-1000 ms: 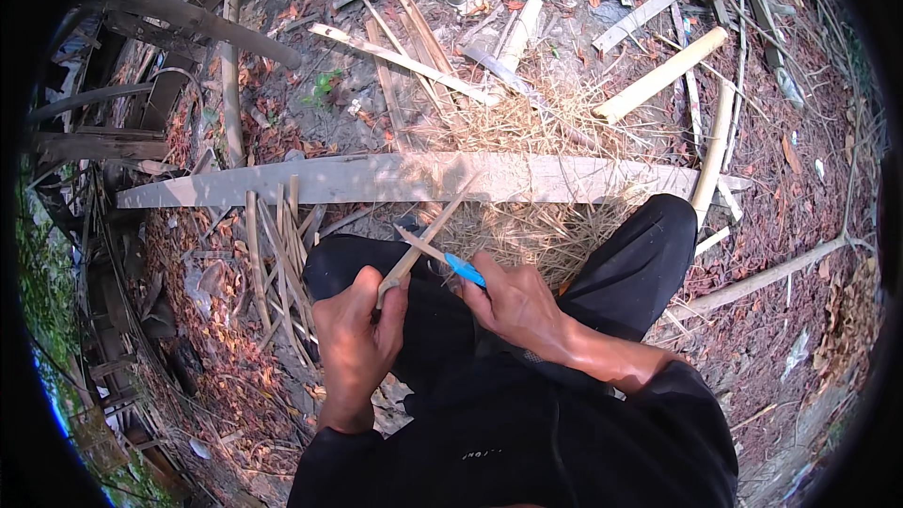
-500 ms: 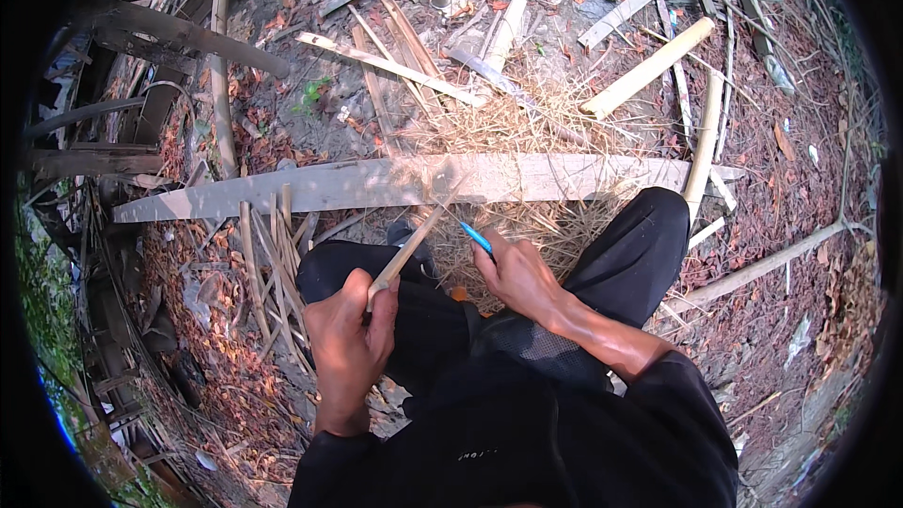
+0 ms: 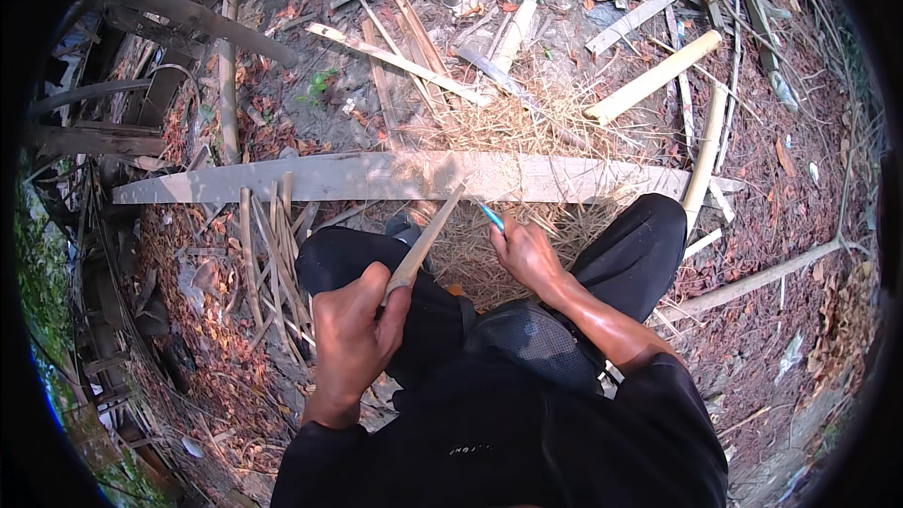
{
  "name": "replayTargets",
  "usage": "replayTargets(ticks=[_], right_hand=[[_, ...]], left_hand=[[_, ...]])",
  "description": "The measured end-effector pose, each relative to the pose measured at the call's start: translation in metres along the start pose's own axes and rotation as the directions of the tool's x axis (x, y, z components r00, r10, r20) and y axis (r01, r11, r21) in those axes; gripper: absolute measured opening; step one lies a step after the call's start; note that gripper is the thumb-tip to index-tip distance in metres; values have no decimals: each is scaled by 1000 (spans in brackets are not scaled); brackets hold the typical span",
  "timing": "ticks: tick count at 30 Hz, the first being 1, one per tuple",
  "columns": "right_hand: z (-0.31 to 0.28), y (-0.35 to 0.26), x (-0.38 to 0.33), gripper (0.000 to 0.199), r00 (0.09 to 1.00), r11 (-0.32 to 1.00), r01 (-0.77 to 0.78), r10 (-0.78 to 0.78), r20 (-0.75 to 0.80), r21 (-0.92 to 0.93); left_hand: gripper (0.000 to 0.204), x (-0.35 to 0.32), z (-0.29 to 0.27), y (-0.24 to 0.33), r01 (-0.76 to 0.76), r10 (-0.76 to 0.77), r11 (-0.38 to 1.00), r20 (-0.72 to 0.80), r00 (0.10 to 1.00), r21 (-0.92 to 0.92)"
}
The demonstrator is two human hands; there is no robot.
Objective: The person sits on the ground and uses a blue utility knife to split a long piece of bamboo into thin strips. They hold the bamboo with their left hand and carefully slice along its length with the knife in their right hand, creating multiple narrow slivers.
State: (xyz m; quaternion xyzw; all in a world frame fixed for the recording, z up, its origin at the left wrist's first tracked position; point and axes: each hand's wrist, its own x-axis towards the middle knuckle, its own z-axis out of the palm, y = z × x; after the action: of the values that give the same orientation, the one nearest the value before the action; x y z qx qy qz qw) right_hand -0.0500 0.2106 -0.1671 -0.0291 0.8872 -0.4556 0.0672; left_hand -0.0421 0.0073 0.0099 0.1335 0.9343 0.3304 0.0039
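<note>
Left hand (image 3: 356, 331): closed around the near end of 1 wooden strip (image 3: 429, 240).
Strip position: slanting up and to the right from that fist, its narrow far tip overlapping the plank (image 3: 310, 179) in view; whether they touch, I cannot tell.
Right hand (image 3: 529, 254): gripping a blue-handled tool (image 3: 493, 216), likely a knife, its blade too faint to make out.
Gap: tool just right of the strip's tip, the 2 apart.
Shavings (image 3: 541, 118): pale, thin, scattered on both sides of the plank.
Step in hand: apparently whittling the strip, seemingly between strokes.
Next stroke: would call for a steady left hold, with the edge meeting the wood at a shallow angle and directed clear of the fingers.
</note>
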Motion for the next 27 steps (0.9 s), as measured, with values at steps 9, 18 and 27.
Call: replayTargets(ticks=[9, 18, 27], right_hand=[[28, 42, 42, 31, 990, 977, -125, 135, 46, -170], [62, 80, 63, 31, 998, 998, -47, 45, -48, -51], [96, 121, 71, 26, 994, 964, -80, 60, -87, -252]], left_hand=[[23, 0, -2, 3, -9, 9, 1000, 23, 1000, 5], [31, -3, 2, -5, -24, 24, 999, -28, 999, -21], [26, -12, -6, -13, 69, -70, 997, -34, 997, -41]])
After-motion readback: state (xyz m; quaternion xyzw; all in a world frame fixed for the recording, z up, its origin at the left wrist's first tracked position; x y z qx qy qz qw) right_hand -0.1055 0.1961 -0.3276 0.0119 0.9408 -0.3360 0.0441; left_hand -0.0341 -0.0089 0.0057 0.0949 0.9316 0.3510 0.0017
